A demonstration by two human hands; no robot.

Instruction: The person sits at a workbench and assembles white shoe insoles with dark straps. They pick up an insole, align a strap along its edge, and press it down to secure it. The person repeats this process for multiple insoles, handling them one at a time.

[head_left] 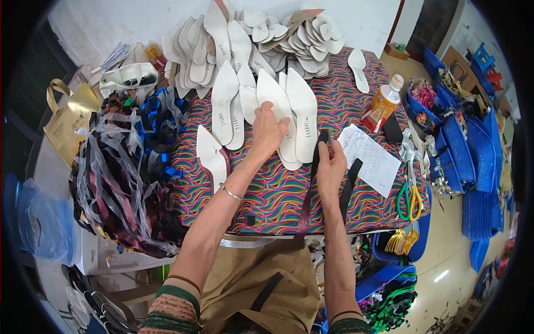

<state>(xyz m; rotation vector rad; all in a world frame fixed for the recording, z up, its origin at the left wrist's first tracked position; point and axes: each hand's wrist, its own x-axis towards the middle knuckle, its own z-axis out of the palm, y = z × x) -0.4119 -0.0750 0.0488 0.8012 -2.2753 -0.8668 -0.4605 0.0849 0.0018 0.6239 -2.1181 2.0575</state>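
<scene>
Insoles everywhere, and one smooth white, pointed insole (272, 89) lies mid-tabletop (267, 192), overlapping its neighbours on the wavy multicoloured cloth! Left hand (270, 132) is right on it, fingers bent across the face; whether anything is gripped underneath, I can't tell. Over to the right hand (331, 164): thumb and fingers pinched together at the top of a long, narrow dark strip (315, 162), which trails down toward the near edge with a maroon glitter at its lower end.

Handling? The insole looks light, thin and fairly stiff, probably a touch slick on that pale face; I'd take it by the side edges near the narrow waist, sparing the slim tip. The strip seems soft and floppy, best pinched close to its end. And just left, another white insole with maroon edging (209, 155) lies alone!
</scene>
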